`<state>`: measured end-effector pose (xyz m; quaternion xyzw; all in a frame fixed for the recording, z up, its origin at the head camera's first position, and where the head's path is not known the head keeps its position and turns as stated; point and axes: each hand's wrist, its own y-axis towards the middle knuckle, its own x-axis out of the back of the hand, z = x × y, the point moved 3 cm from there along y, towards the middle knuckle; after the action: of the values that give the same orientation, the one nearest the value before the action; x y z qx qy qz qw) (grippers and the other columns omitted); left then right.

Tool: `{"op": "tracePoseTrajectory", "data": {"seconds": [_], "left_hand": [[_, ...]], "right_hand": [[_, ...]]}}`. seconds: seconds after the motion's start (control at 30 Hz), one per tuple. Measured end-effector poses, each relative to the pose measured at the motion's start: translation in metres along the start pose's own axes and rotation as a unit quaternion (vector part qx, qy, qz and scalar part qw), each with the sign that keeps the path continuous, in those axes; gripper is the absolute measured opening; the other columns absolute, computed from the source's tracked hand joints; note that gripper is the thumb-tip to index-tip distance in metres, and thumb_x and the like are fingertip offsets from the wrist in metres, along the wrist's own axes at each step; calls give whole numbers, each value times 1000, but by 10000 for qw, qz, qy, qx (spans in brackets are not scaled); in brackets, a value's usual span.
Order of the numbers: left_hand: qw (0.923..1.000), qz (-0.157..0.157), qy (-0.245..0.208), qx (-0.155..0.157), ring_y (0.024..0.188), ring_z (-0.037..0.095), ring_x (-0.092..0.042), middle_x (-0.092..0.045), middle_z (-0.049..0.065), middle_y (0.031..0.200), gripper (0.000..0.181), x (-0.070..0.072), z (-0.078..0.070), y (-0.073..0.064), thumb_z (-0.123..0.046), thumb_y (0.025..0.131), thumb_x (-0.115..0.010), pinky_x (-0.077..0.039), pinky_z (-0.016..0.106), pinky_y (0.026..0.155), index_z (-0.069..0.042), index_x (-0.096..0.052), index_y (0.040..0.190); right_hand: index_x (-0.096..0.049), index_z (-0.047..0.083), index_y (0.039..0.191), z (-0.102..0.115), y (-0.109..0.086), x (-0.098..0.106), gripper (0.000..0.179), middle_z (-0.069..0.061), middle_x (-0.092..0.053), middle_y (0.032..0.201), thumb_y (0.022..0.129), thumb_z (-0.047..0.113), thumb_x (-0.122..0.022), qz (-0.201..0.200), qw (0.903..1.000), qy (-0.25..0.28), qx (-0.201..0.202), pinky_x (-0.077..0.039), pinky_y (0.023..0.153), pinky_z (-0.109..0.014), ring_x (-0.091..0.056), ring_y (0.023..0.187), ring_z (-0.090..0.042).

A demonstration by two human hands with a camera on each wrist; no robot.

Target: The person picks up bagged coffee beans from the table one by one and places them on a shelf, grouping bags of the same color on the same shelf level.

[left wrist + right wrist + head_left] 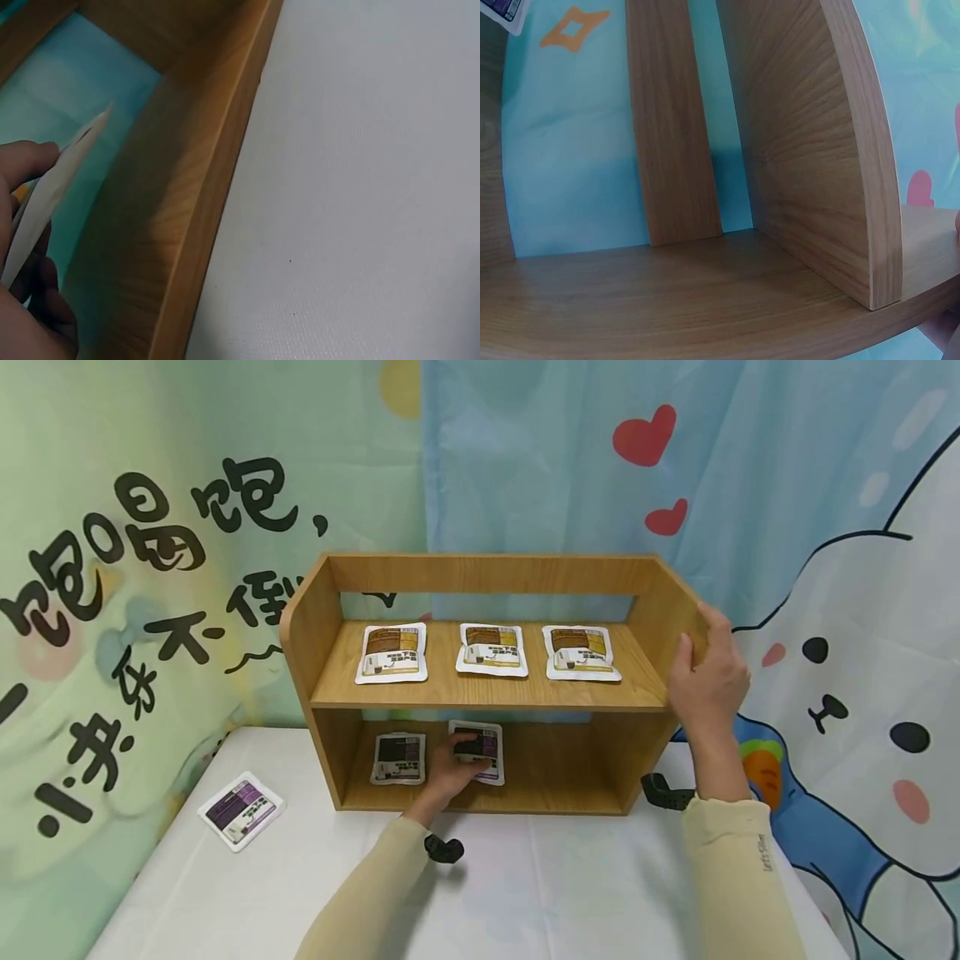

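Observation:
My left hand (447, 770) reaches into the lower level of a wooden shelf (555, 772) and pinches a white-edged packet (492, 747) with a dark and purple label. In the left wrist view this packet (52, 191) stands tilted between thumb and fingers, its pale back showing. Left of it on the lower level leans another packet (399, 758) with a dark label. My right hand (711, 672) grips the shelf's right side panel (671, 610), the thumb on the inner face. In the right wrist view a packet corner (508, 9) shows at the upper left.
Three packets with brown and yellow labels, among them the middle packet (492, 650), lean in a row on the upper level. One purple-labelled packet (242, 810) lies on the white table (540, 885), left of the shelf. Printed curtains (525, 460) hang behind.

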<state>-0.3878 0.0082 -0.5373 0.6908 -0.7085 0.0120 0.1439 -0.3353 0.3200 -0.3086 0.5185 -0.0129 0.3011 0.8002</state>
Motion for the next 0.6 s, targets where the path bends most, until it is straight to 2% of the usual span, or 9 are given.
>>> {"op": "tracePoseTrajectory", "data": {"seconds": [0.17, 0.33, 0.47, 0.6], "left_hand": [[10000, -4, 26, 27, 107, 29, -55, -55, 21, 127, 48, -6, 6, 1, -5, 76, -80, -47, 40, 90, 0, -62, 120], [9996, -99, 276, 2, 111, 29, -54, -57, 19, 125, 48, -12, 9, 3, -6, 75, -80, -45, 42, 93, -1, -63, 119], [9976, -84, 675, 157, 103, 29, -56, -60, 16, 120, 48, -15, 9, 4, -12, 74, -82, -45, 44, 91, -6, -65, 119], [9927, -144, 1176, 233, 106, 33, -54, -61, 14, 118, 48, -17, 7, 3, -17, 74, -82, -40, 49, 94, -11, -66, 118]], "right_hand": [[-48, 16, 139, -2, -2, 1, 39, -16, -60, 129, 100, 20, -52, 34, 10000, -79, -2, -49, 79, -57, -60, 96, -44], [-47, 15, 139, -2, -2, 1, 39, -18, -59, 128, 101, 21, -51, 100, 9999, -83, 0, -49, 79, -57, -60, 96, -44], [-47, 16, 139, -2, -1, 1, 39, -19, -59, 127, 101, 22, -51, 115, 9999, -73, 4, -49, 81, -57, -60, 99, -44], [-47, 15, 139, -3, 0, 1, 39, -18, -59, 128, 100, 21, -51, 110, 9999, -92, -7, -49, 80, -57, -60, 99, -44]]}}
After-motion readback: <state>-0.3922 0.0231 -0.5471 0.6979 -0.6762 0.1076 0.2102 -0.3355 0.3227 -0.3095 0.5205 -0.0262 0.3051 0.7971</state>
